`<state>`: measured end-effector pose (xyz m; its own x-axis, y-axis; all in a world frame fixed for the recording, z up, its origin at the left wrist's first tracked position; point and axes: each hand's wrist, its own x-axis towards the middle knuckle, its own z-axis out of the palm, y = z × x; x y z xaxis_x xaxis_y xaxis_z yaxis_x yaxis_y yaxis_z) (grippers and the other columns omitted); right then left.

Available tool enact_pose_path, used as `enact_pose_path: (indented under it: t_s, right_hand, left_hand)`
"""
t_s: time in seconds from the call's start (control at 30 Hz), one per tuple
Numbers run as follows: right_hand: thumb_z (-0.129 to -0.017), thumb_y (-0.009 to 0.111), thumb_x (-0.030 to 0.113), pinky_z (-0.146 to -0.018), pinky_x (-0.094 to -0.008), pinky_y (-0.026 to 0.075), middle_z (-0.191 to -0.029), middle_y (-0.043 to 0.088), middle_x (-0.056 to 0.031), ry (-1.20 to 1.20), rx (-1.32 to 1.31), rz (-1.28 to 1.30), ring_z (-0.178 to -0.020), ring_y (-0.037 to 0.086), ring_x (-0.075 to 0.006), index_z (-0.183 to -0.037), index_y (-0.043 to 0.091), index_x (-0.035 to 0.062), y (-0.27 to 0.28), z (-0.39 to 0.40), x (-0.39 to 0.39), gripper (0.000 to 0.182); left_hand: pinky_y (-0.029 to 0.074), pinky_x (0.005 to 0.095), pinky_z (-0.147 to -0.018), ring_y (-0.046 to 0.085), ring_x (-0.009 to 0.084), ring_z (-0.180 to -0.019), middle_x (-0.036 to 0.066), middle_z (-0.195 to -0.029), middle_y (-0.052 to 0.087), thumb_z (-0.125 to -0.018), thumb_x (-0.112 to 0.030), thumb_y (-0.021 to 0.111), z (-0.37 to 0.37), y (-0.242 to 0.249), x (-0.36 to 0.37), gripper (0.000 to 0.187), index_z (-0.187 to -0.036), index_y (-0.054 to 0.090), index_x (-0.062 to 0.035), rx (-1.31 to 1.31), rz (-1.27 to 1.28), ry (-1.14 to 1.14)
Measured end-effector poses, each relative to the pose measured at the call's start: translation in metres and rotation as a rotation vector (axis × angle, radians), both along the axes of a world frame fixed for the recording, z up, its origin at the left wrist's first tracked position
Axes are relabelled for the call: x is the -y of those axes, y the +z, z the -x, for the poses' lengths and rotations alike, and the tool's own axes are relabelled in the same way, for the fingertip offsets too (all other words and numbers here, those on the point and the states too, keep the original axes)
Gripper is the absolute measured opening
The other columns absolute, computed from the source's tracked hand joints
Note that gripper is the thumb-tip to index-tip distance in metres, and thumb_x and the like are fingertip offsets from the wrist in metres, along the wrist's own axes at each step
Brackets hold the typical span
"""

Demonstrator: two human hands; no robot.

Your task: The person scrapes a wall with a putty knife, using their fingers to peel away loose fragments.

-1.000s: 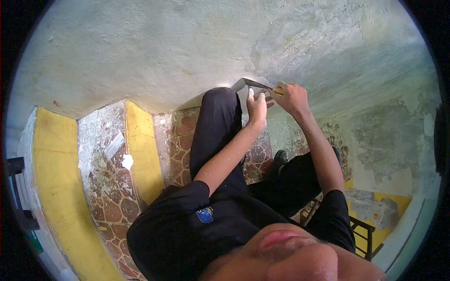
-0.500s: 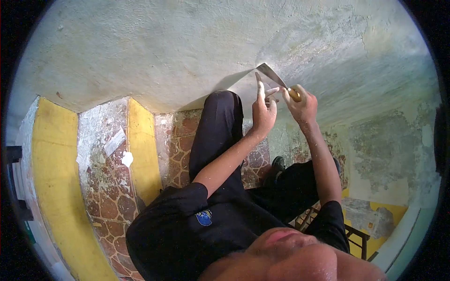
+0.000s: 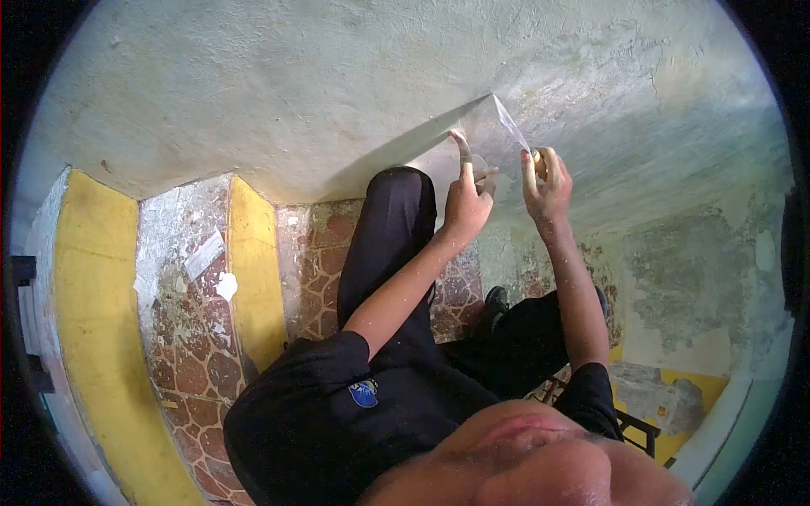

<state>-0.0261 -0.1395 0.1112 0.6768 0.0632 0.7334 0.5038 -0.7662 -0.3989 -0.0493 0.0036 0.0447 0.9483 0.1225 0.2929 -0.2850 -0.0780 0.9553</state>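
Note:
My right hand (image 3: 547, 190) grips a putty knife (image 3: 511, 123) by its wooden handle. The wide metal blade is tilted, and its corner meets the grey-white plastered wall (image 3: 321, 93), throwing a long shadow to the left. Just left of it is my left hand (image 3: 467, 205), with its index finger stretched toward the wall and whitened at the tip. Its other fingers are bent round a thin pale piece (image 3: 479, 164) that blends into the wall; I cannot tell what it is. White specks dot both forearms.
Steps with yellow edges (image 3: 97, 304) and brown stone-pattern tiles (image 3: 207, 379) lie to the left, with paper-like scraps (image 3: 204, 255) on them. My knee (image 3: 401, 190) is close to the wall. A dark metal frame (image 3: 637, 428) stands at lower right, near a patchy, peeling wall (image 3: 692, 278).
The putty knife has moved up and right along the wall, its blade turned so that it now catches the light. My left hand has shifted slightly left and down.

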Motion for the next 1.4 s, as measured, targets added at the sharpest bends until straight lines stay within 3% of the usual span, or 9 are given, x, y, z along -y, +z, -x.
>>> enact_pose_path:
  t_s: [0.1,0.3,0.7,0.83,1.03,1.1,1.17,1.23,1.4]
  right_hand:
    - [-0.092,0.073,0.020,-0.070,-0.0403,0.052,-0.087,0.065,-0.0124,-0.058,-0.078,0.016,-0.077,0.065,-0.0307,-0.099,0.064,0.0069,-0.001,0.000,0.002,0.018]
    - [-0.088,0.076,0.024,-0.068,-0.0425,0.051,-0.085,0.065,-0.0095,-0.053,0.013,0.212,-0.077,0.064,-0.0322,-0.093,0.063,0.0067,0.002,-0.006,0.004,0.022]
    - [-0.089,0.074,0.040,-0.058,-0.0455,0.045,-0.065,0.055,-0.0245,-0.144,-0.597,0.257,-0.061,0.054,-0.0452,-0.076,0.060,-0.0021,0.002,-0.003,0.019,0.046]
    - [-0.088,0.075,0.042,-0.057,-0.0445,0.045,-0.065,0.056,-0.0250,-0.148,-0.655,0.251,-0.060,0.051,-0.0452,-0.074,0.062,-0.0029,-0.017,-0.002,0.020,0.049]
    - [-0.088,0.074,0.046,-0.058,-0.0433,0.047,-0.059,0.055,-0.0222,-0.123,-0.890,-0.053,-0.052,0.056,-0.0271,-0.072,0.065,-0.0057,-0.050,0.007,0.005,0.055]
    - [-0.093,0.070,0.045,-0.042,-0.0340,0.041,-0.052,0.054,-0.0064,-0.106,-0.905,-0.136,-0.044,0.053,-0.0139,-0.067,0.060,-0.0063,-0.061,0.010,-0.002,0.058]
    - [-0.093,0.069,0.044,-0.046,-0.0364,0.042,-0.051,0.052,-0.0096,-0.126,-0.861,-0.088,-0.048,0.053,-0.0132,-0.068,0.060,-0.0068,-0.062,0.010,-0.006,0.057]
    - [-0.089,0.070,0.040,-0.059,-0.0442,0.047,-0.060,0.056,-0.0241,-0.171,-0.842,-0.039,-0.053,0.056,-0.0275,-0.073,0.064,-0.0075,-0.057,0.010,-0.008,0.051]
    - [-0.087,0.068,0.033,-0.062,-0.0462,0.048,-0.066,0.059,-0.0280,-0.191,-0.822,-0.080,-0.059,0.063,-0.0363,-0.074,0.065,-0.0077,-0.061,0.013,-0.018,0.043]
  left_hand:
    - [0.058,0.0465,-0.066,0.070,0.0418,-0.078,0.023,-0.094,0.073,-0.094,-0.014,0.063,-0.001,-0.002,-0.008,0.101,-0.159,-0.014,-0.0052,-0.067,-0.288,0.006]
    - [0.057,0.0525,-0.069,0.069,0.0474,-0.077,0.034,-0.084,0.068,-0.089,-0.014,0.066,0.002,0.013,-0.022,0.112,-0.152,-0.024,0.0037,-0.289,-0.623,-0.104]
    - [0.057,0.0477,-0.072,0.069,0.0440,-0.075,0.031,-0.090,0.068,-0.093,-0.012,0.063,0.011,0.006,-0.012,0.117,-0.149,-0.039,-0.0108,-0.253,-0.246,-0.229]
    - [0.056,0.0483,-0.071,0.069,0.0433,-0.072,0.027,-0.086,0.068,-0.093,-0.011,0.062,0.018,0.011,-0.008,0.115,-0.151,-0.037,-0.0141,-0.210,-0.362,-0.214]
    - [0.054,0.0510,-0.069,0.068,0.0453,-0.073,0.029,-0.078,0.068,-0.093,-0.010,0.062,0.018,0.012,-0.008,0.111,-0.156,-0.029,-0.0142,-0.264,-0.399,-0.288]
    - [0.054,0.0525,-0.068,0.067,0.0469,-0.073,0.029,-0.077,0.067,-0.093,-0.008,0.059,0.017,0.011,-0.009,0.105,-0.158,-0.023,-0.0159,-0.277,-0.464,-0.248]
    - [0.053,0.0532,-0.068,0.067,0.0473,-0.073,0.029,-0.076,0.067,-0.094,-0.007,0.057,0.018,0.014,-0.011,0.103,-0.159,-0.022,-0.0167,-0.286,-0.468,-0.241]
    - [0.053,0.0538,-0.068,0.067,0.0477,-0.072,0.029,-0.075,0.066,-0.094,-0.007,0.055,0.018,0.017,-0.014,0.100,-0.159,-0.021,-0.0176,-0.292,-0.475,-0.230]
    - [0.053,0.0545,-0.067,0.067,0.0472,-0.072,0.029,-0.075,0.067,-0.096,-0.006,0.052,0.017,0.016,-0.018,0.095,-0.161,-0.016,-0.0154,-0.293,-0.525,-0.208]
